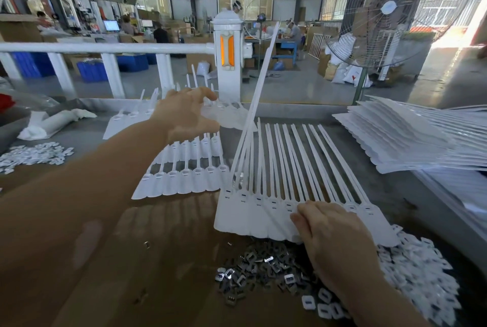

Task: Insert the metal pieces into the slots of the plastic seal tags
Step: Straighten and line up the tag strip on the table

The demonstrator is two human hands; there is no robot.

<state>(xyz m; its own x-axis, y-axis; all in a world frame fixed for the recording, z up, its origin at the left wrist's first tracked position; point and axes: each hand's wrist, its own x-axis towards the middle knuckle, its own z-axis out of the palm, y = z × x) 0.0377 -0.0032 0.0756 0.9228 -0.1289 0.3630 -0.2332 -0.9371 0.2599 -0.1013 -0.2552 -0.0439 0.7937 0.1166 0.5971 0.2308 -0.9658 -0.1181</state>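
Seal tags everywhere on this bench (163, 260), so here's how it sits. Your right hand (333, 231) is down on the near sheet of plastic seal tags (263, 221), the one with its flat heads toward you and the long tails fanned out away from you; the fingers (303, 217) are curled over the heads about mid-row, but I can't tell whether they're pinching a metal piece or just pressing on the plastic. A few tails on the left end of that sheet stick up at an angle instead of lying flat. Your left hand (184, 113) is stretched out over the far side, fingers spread and loosely bent, hovering right at a translucent-looking tag sheet (226, 115); it's blurry there, so can't say if you're actually touching it. Under your left forearm are two more rows of tags (189, 176) lying overlapped. The metal pieces (253, 271) are in a loose heap right in front of you, just below the near sheet and touching your right wrist area. To the right of them there's a big pile of small white plastic clips (419, 271), and another smaller pile (31, 155) off to the far left. A thick stack of tag sheets (411, 136) sits at the right edge, with a standing fan (382, 10) behind it.
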